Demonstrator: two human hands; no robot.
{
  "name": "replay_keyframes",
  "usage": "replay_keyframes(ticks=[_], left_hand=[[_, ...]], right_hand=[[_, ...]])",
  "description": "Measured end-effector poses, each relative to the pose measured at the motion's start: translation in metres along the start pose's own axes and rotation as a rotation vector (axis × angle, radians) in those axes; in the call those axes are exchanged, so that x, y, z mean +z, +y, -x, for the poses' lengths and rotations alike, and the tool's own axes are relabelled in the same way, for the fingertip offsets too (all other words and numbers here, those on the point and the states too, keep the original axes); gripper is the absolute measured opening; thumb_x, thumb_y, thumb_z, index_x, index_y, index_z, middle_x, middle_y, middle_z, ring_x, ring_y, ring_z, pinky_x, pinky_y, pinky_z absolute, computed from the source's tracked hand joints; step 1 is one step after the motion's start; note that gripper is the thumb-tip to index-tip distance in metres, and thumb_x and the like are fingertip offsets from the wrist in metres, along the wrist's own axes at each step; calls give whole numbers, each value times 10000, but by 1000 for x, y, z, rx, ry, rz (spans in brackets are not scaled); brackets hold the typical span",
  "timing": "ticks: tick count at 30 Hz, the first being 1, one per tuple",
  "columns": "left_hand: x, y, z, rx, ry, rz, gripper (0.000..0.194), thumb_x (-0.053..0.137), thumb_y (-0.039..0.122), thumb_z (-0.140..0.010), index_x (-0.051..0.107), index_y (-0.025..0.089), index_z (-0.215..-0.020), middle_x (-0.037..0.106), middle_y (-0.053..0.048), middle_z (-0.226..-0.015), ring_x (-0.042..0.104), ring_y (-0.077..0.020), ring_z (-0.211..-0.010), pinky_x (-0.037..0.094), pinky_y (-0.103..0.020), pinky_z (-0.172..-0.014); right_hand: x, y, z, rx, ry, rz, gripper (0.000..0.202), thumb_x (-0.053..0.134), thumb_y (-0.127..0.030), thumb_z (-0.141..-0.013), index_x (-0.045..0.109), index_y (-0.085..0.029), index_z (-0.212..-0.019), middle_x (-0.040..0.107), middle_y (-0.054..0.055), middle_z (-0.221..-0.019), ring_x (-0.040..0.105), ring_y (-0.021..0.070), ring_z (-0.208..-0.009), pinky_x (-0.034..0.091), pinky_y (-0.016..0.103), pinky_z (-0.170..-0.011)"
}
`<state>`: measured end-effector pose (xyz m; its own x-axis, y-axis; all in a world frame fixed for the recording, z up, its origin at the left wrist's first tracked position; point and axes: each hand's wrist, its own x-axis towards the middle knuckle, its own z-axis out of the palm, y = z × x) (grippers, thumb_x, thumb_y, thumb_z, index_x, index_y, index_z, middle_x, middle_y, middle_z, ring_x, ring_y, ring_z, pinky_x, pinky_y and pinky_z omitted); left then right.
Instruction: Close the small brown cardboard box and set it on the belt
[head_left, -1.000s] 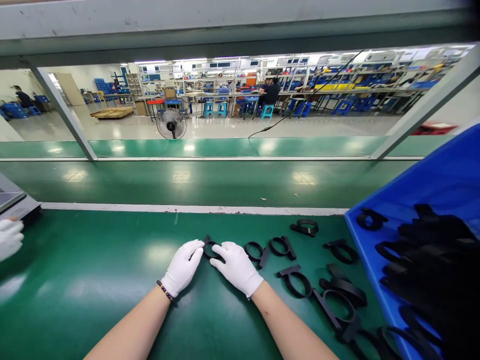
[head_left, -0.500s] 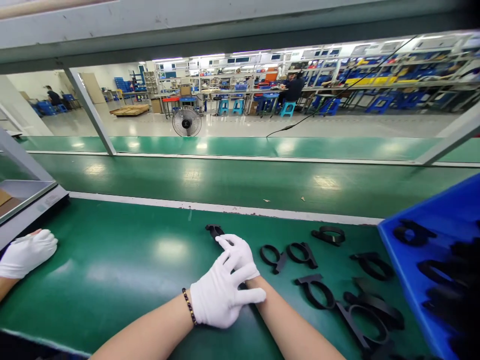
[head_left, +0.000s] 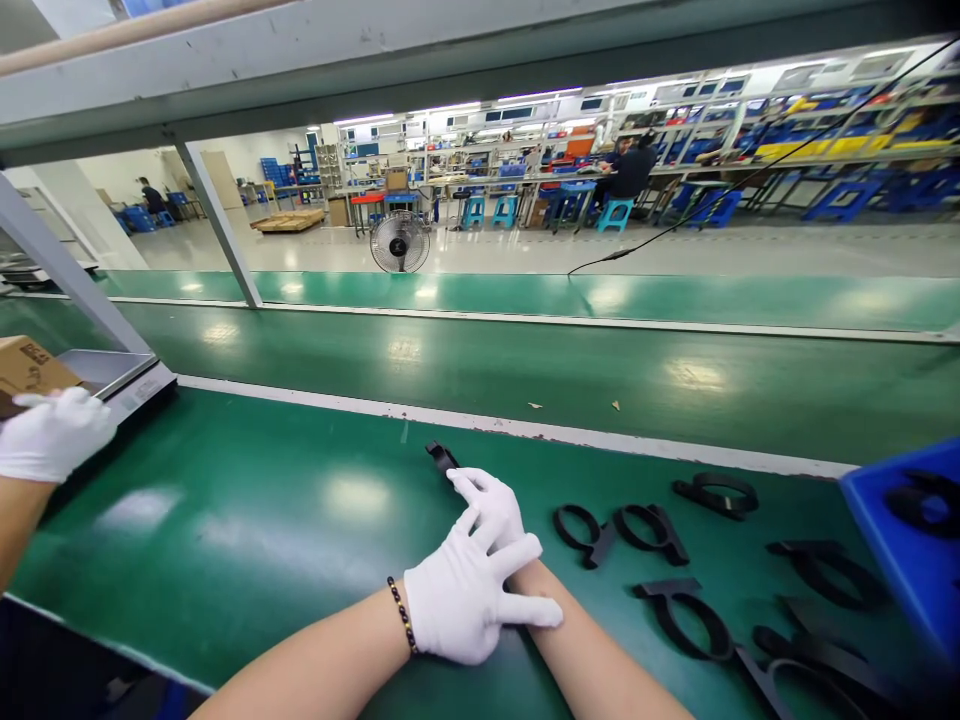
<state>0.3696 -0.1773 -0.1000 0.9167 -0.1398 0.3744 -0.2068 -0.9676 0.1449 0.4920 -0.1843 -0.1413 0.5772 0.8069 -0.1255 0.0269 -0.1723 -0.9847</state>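
Observation:
My left hand [head_left: 469, 590], in a white glove with a beaded bracelet at the wrist, lies across the back of my right hand and wrist. Its fingers are spread and nothing shows in them. Beneath it my right hand [head_left: 491, 505], also gloved, is closed on a black ring bracket [head_left: 441, 457]; just the bracket's far end shows past the fingers, and the rest is hidden. To the right, several similar black ring brackets [head_left: 651, 528] lie loose on the green table [head_left: 285, 500].
A blue bin [head_left: 892, 530] with black parts stands at the right edge. At the left, another person's gloved hand [head_left: 60, 435] touches a cardboard box [head_left: 34, 368] beside a grey tray [head_left: 112, 368]. A metal post [head_left: 217, 225] and an overhead beam [head_left: 450, 65] frame the bench.
The view has swung left, so most things sit farther right. The bracket at my right hand now points more steeply. The other person's hand has moved up to the cardboard box.

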Motion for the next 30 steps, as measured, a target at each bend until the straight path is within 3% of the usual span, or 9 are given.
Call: replay_keyframes(ticks=[5, 10, 19, 26, 30], left_hand=[[-1, -3, 0, -92, 27, -47, 455, 584, 123, -596, 624, 322, -1003, 517, -67, -1104, 437, -324, -1012, 306, -627, -934], [0, -2, 0, -85, 39, -32, 441, 575, 115, -580, 619, 297, -979, 510, -76, -1089, 429, -315, -997, 300, -588, -925], [-2, 1, -1, 65, -176, 3, 421, 542, 169, -689, 608, 350, -1063, 463, -78, -1127, 398, -319, -1009, 264, -546, -867], [1, -3, -1, -22, -93, 2, 426, 556, 143, -686, 625, 378, -1035, 463, -59, -1096, 384, -285, -983, 290, -502, -870], [4, -5, 0, -98, -46, -39, 392, 562, 141, -680, 624, 338, -1013, 459, -67, -1142, 388, -280, -991, 298, -529, -885]], right_hand=[[2, 1, 3, -5, -5, -36, 359, 591, -520, -732, 669, -194, -861, 685, 62, -940, 609, 232, -885, 477, 352, -773], [1, -3, 5, -8, -25, -18, 316, 588, -484, -746, 673, -202, -861, 686, 50, -952, 611, 232, -900, 473, 343, -779], [-1, -4, 5, -2, -33, 74, 327, 589, -518, -728, 693, -234, -851, 688, 29, -980, 612, 217, -923, 460, 324, -817], [-1, -5, 4, -39, -41, 34, 319, 582, -500, -728, 690, -220, -838, 688, 42, -965, 616, 224, -945, 464, 336, -855], [1, -4, 9, -40, -40, -24, 288, 555, -451, -766, 664, -207, -872, 680, 69, -980, 616, 243, -960, 480, 381, -867]])
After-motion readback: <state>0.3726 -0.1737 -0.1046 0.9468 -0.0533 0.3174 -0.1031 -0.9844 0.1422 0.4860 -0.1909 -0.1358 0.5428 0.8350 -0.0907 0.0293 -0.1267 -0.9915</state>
